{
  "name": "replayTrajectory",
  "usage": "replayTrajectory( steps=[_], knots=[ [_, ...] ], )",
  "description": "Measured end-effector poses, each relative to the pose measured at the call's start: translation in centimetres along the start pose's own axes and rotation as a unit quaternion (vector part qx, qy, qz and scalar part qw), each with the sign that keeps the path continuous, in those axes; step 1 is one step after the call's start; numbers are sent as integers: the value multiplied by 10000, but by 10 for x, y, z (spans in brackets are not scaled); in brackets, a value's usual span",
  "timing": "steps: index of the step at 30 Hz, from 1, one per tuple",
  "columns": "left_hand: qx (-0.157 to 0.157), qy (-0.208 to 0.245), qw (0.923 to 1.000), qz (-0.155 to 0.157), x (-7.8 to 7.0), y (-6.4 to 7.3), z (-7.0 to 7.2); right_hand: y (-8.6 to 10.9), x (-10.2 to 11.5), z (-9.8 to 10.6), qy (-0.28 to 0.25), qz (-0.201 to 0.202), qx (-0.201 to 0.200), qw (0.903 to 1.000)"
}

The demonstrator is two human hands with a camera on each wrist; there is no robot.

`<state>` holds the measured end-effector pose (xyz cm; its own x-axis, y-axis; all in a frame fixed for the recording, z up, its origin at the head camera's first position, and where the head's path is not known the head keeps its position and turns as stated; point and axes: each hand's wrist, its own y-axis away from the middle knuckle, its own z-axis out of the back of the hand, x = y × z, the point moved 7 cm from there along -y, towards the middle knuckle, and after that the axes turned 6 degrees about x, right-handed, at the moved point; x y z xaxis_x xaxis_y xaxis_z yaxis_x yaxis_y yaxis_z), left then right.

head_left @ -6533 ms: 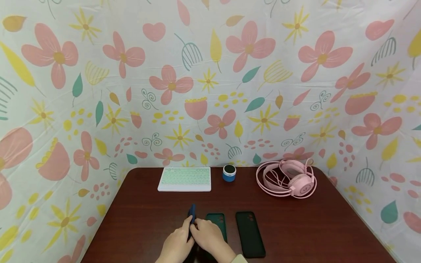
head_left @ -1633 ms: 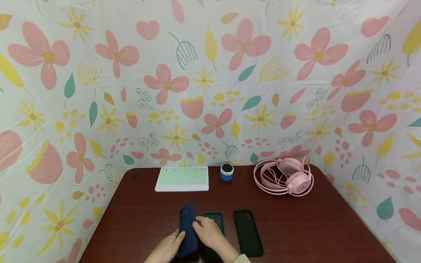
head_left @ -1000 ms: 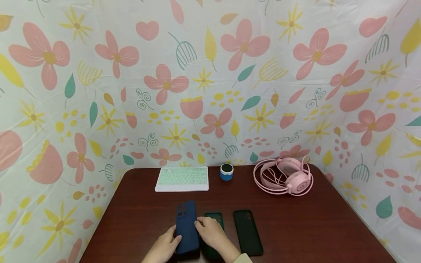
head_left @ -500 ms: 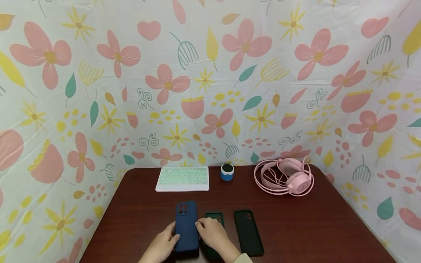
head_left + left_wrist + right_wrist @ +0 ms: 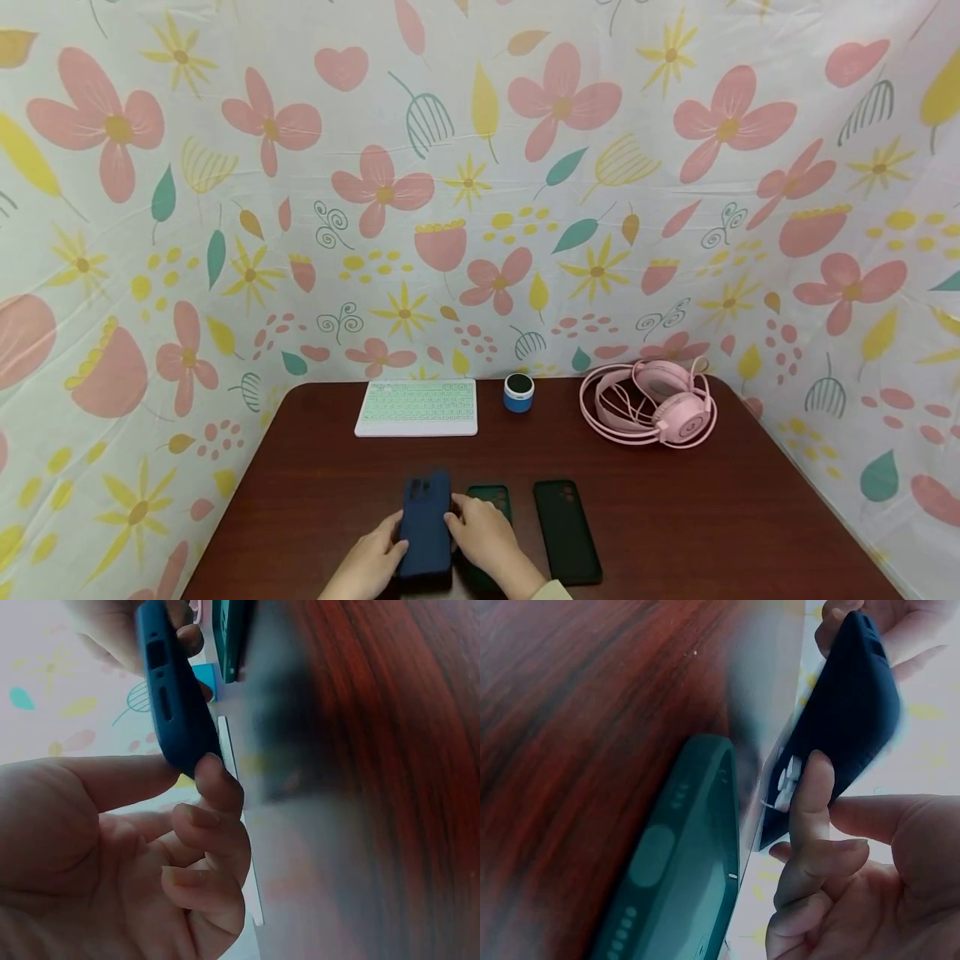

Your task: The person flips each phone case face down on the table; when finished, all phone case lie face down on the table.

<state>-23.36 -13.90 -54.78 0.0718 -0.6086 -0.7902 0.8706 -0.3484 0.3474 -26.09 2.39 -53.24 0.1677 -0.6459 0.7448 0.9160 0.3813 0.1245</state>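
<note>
I pinch the blue phone case (image 5: 426,533) from both sides, my left hand (image 5: 369,560) with thumb and forefinger at its lower left and my right hand (image 5: 483,533) with thumb and forefinger at its right edge. The left hand's other fingers are curled, clear of it. I hold the case just above the tabletop (image 5: 675,508), its camera end pointing away from me and its back turned up. Small bright patches show on its dark underside, but I can't tell what they are.

Just to its right, the green phone case (image 5: 682,862) lies with its hollow side up, partly hidden by my right hand in the head view. Further right is a nearly black phone case (image 5: 567,533). Towards the back stand a white keyboard (image 5: 417,408), a small blue speaker (image 5: 518,396) and pink headphones (image 5: 678,412), in front of a flowered cloth (image 5: 480,167).
</note>
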Motion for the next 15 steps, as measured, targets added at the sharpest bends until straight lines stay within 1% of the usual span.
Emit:
replayTrajectory(
  steps=[7,15],
  knots=[
    [72,-113,9999,-19,-3,-1,-5,-2,1,-1,208,-37,-70,9998],
    [17,-160,9998,-107,-3,0,-3,-2,-1,-3,226,-66,-51,9997]
  ],
)
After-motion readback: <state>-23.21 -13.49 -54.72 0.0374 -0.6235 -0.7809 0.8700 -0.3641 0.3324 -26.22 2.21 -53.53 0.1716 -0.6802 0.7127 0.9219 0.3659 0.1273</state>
